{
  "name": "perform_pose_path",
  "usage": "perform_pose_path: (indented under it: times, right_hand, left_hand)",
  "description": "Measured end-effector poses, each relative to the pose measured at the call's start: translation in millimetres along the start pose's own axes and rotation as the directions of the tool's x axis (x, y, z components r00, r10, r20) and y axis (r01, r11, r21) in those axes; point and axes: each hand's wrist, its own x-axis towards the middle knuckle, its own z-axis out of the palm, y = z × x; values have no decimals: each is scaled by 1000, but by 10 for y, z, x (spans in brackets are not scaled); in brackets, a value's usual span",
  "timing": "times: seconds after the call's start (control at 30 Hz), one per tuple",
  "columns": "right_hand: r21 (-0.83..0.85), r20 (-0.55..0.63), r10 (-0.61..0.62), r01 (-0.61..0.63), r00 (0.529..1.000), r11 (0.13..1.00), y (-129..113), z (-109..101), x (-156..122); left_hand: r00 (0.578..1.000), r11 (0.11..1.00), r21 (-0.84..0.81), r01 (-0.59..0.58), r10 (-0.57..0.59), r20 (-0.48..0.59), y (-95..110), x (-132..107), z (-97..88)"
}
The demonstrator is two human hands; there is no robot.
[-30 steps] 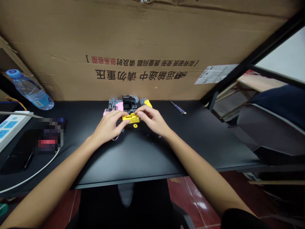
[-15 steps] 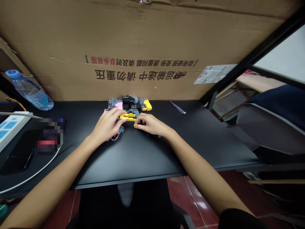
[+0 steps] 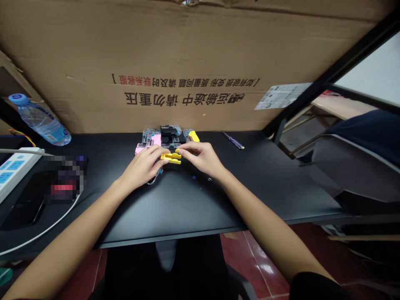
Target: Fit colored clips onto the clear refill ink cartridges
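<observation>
A small yellow plastic part [image 3: 171,157] sits between my two hands near the back of the black desk [image 3: 187,200]. My left hand [image 3: 144,165] is curled, its fingertips pinching the part's left end. My right hand [image 3: 200,157] pinches the part's right end with thumb and forefinger. Just behind stands a clear toy assembly [image 3: 168,137] with black, pink and yellow pieces. A pink piece [image 3: 139,148] pokes out beside my left knuckles.
A large cardboard sheet [image 3: 187,62] walls off the back. A screwdriver [image 3: 233,141] lies at the right rear. A water bottle [image 3: 39,120], a white power strip [image 3: 12,171] and a phone [image 3: 21,208] are at the left. Tiny parts [image 3: 201,178] lie near my right wrist.
My right hand picked a small yellow round piece off the desk and brought it up to the yellow part. The left hand stayed on the part, which turned slightly.
</observation>
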Motion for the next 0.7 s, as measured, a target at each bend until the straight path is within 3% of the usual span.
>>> perform_pose_path:
  times: [0.2,0.5,0.7]
  right_hand:
    - [83,116,48,-57,992,995,-38,-9,-3]
    - [61,217,57,-72,974,996,-104,-54,-6]
    - [105,204,19,-41,979,994,-63,-15,-19]
  left_hand:
    - [999,999,-17,-48,49,24,-8,8,25]
    - [999,999,-30,-20,21,31,12,7,18]
    - [999,998,-59,3,-1,33,48,17,-2]
